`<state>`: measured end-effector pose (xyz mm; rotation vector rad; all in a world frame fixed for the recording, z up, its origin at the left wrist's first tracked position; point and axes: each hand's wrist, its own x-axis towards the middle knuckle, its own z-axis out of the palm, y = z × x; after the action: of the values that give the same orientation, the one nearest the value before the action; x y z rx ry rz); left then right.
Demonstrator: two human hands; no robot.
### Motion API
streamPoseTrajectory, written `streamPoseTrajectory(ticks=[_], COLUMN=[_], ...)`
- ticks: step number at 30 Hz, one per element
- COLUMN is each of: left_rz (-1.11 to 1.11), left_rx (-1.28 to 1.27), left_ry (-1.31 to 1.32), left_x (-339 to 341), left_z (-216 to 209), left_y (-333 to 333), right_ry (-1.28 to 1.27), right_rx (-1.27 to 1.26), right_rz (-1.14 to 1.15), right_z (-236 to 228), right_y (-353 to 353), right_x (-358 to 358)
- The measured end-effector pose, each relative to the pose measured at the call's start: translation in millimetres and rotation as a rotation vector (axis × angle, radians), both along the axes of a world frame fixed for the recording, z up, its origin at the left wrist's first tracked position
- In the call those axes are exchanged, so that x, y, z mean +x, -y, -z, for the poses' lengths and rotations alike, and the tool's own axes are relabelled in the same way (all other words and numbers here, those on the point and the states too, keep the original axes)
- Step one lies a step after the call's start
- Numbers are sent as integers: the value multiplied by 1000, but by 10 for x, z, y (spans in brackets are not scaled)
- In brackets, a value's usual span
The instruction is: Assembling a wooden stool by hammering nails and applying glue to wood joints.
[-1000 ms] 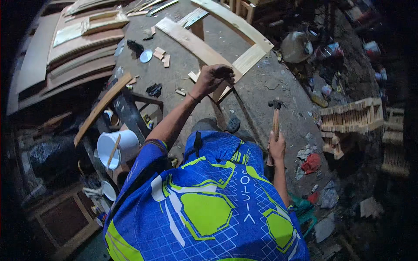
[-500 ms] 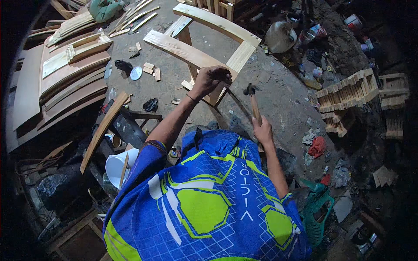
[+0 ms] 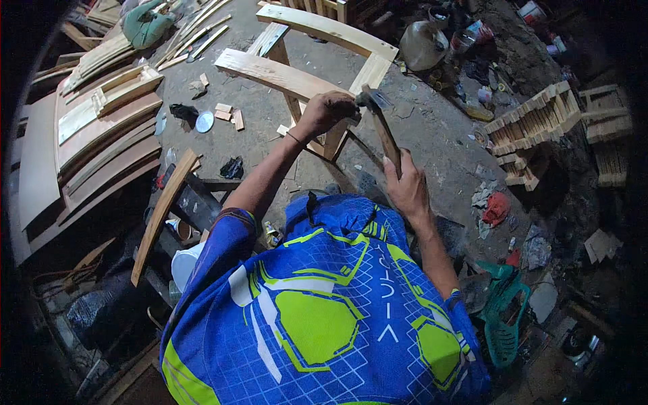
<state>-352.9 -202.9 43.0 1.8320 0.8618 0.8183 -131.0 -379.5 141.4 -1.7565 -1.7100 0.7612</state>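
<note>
My left hand (image 3: 327, 109) grips the near end of a pale wooden frame (image 3: 283, 73) that stands on the grey concrete floor. A hammer (image 3: 382, 125) with a wooden handle is held in my right hand (image 3: 407, 190). Its metal head sits right beside my left fist, over the frame's joint. Whether the hammer head touches the wood is hidden. My blue and green shirt (image 3: 324, 310) fills the lower part of the view.
Curved wooden boards (image 3: 88, 145) are stacked at the left. Small wood offcuts (image 3: 229, 115) lie near the frame. A slatted wood stack (image 3: 533, 131) sits at the right. A loose plank (image 3: 162, 212), a white bucket (image 3: 183, 263) and a green basket (image 3: 503, 317) are close by me.
My right hand has swung the hammer from beside my right side up and left, bringing its head to the frame next to my left hand. My left hand has kept its grip.
</note>
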Motion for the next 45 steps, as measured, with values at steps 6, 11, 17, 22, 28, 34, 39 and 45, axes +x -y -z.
streamPoseTrajectory(ticks=[6,11,17,22,28,34,39,45], left_rz=[-62,-31,55,30,38,70,190,380], left_rx=[99,555,590,678,833,756,783,844], left_ry=[-120,-331,-596,-667,-736,-775,-787,-784], left_x=[36,-8,8,87,106,24,-120,-252], left_z=[-233,-464,-537,-479,-475,-539,-549,-478], left_y=[35,-212,-441,-402,-475,-351,-303,-360], right_ry=[-112,-166,-562,-227,59,-9,-26,-84], right_rx=[359,94,-26,-78,-129,83,37,-57], right_rz=[94,130,28,12,-115,-121,-80,-14], right_z=[273,1200,2195,2315,2050,1794,1670,1699], right_y=[60,-274,-1016,-1452,-1445,-1063,-964,-948], right_x=[11,201,-100,-460,-508,-535,-576,-607])
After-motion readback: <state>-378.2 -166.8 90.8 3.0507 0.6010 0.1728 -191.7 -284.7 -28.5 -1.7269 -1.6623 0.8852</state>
